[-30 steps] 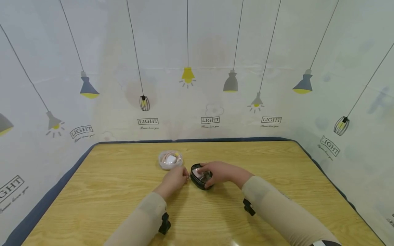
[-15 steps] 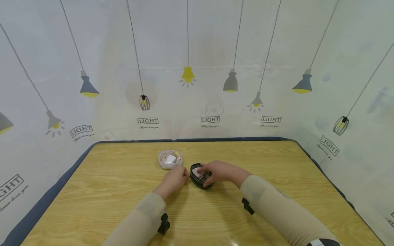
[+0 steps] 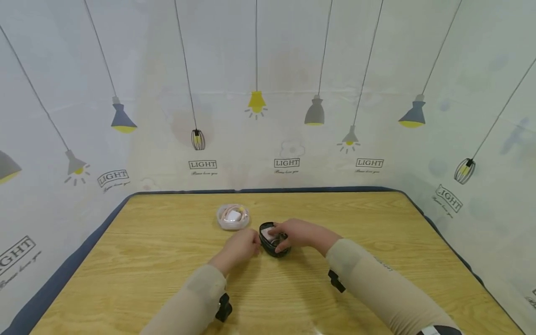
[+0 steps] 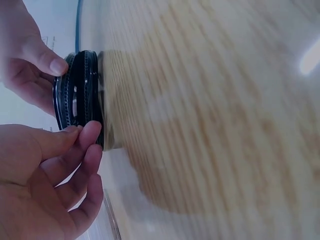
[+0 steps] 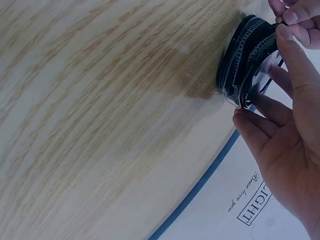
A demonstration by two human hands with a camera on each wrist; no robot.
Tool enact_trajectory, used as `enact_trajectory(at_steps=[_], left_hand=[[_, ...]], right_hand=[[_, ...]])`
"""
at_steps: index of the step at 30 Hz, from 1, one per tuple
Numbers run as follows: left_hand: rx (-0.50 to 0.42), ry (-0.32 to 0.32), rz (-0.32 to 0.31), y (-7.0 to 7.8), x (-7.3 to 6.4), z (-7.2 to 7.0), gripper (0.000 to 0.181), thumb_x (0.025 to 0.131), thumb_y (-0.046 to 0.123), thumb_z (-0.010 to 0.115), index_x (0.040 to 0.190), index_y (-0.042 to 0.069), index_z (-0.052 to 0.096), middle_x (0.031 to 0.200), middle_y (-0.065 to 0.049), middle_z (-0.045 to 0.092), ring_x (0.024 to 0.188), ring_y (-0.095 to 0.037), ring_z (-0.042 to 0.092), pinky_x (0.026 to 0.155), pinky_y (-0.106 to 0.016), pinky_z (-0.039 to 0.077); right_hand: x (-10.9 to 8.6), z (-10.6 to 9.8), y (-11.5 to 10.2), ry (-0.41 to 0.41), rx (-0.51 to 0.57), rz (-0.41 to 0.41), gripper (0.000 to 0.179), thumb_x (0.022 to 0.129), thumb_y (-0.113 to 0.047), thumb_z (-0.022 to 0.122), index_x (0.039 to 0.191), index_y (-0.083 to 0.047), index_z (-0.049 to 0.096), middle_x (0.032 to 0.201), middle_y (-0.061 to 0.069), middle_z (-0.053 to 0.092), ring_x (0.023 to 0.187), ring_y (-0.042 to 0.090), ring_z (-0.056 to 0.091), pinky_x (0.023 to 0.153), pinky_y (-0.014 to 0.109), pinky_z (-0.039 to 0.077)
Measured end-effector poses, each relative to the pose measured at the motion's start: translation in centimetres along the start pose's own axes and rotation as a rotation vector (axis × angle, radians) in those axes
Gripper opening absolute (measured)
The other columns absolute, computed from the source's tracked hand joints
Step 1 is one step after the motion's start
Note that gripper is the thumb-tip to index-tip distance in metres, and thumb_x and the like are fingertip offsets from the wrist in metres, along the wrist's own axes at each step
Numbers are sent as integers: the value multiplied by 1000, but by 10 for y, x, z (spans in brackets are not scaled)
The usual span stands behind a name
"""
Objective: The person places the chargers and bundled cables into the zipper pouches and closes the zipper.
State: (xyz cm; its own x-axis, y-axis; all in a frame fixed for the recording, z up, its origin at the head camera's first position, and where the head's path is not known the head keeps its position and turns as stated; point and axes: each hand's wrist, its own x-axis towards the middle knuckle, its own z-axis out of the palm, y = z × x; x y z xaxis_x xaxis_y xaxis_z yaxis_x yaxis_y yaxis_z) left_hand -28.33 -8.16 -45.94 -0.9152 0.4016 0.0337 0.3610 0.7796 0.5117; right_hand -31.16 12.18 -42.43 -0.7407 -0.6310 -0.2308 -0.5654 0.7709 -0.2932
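A small oval black zip case point(image 3: 268, 246) with a see-through top sits near the middle of the table. Two separate rows of zipper teeth run round its side point(image 4: 80, 95) in the left wrist view, with a gap between them. My right hand point(image 3: 302, 234) grips the case from the right, thumb on the near edge and fingers over the top. At the left end of the case, my left hand point(image 3: 239, 246) pinches with thumb and forefinger right at the zipper; the zipper pull itself is hidden by the fingertips point(image 4: 90, 132).
Behind my left hand stands a clear round container point(image 3: 222, 223) holding a coiled pinkish cable point(image 3: 240, 210) and a white block point(image 3: 233, 216). The wooden table point(image 3: 146, 251) ends in a dark blue border against a lamp-patterned backdrop point(image 3: 251, 56).
My left hand has shifted slightly right and toward me along the end of the case. The right hand keeps its hold, nearly still. The clear container has not moved.
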Motion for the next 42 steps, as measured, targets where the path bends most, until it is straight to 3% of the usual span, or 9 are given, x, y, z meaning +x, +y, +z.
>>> enact_trajectory(at_steps=[9,17,26,33,42], left_hand=[[-24,-71,64,9,-2,0,10,83,-1,65,79,8,65,75,4,61,70,-12,53,69,-33,48],[-59,-114,52,12,-3,1,13,89,-1,63,80,9,65,75,5,61,69,-11,54,68,-32,48],[-83,-79,21,8,-7,2,9,88,2,64,81,7,66,77,3,62,71,-11,53,70,-33,47],[-76,-46,-6,3,-10,-1,9,86,2,65,80,8,65,76,3,61,72,-12,53,71,-34,47],[-54,-16,-28,-4,-9,-6,10,81,1,65,77,9,64,73,4,59,70,-13,52,71,-34,46]], right_hand=[[1,0,-2,-2,4,27,57,87,-36,72,139,-20,55,148,14,43,130,28,47,106,41,38],[1,-1,-10,0,-26,37,58,88,-39,69,140,-17,55,147,15,45,127,27,50,104,40,41],[0,-1,-11,5,-47,23,60,89,-39,70,140,-15,54,144,13,47,130,27,46,106,41,38],[-4,-2,-4,31,-106,-45,59,81,-25,81,135,-11,59,138,12,52,127,28,49,105,41,39],[-6,-3,-3,79,-161,-67,50,80,-18,81,127,-13,66,128,8,60,118,24,55,101,39,43]])
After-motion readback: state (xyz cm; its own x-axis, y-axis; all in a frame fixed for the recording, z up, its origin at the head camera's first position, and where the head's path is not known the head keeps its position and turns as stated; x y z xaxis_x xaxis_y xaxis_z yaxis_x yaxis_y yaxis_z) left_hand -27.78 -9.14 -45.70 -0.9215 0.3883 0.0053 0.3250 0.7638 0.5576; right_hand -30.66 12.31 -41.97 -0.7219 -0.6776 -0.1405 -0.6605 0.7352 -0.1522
